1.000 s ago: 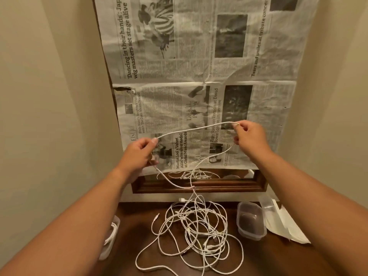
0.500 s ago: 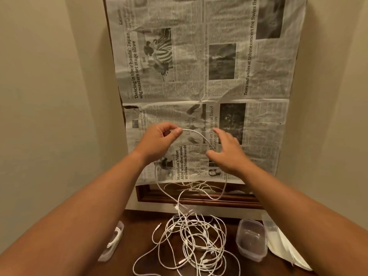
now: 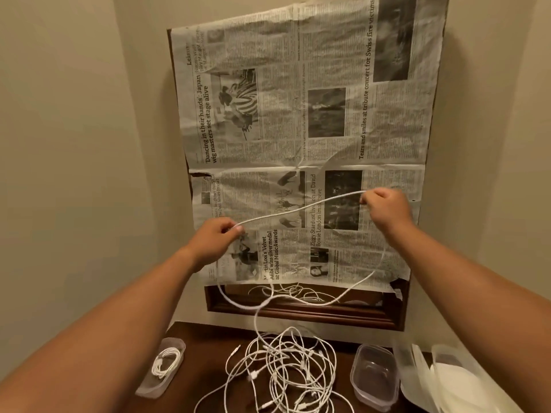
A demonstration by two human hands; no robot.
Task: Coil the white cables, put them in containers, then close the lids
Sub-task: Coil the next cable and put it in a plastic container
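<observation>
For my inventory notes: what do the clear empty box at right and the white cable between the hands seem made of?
Small clear rectangular box: probably thin plastic, slightly glossy; the dark table shows through its walls. Thin white cable: likely a flexible plastic-sheathed cord, finish unclear; it sags in soft curves.

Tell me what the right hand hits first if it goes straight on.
Likely the newspaper behind it; the right hand, pinching the white cable, faces it. Depth unclear.

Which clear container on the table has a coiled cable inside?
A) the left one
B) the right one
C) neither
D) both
A: the left container holds a coiled white cable, while the right container looks empty.
</observation>
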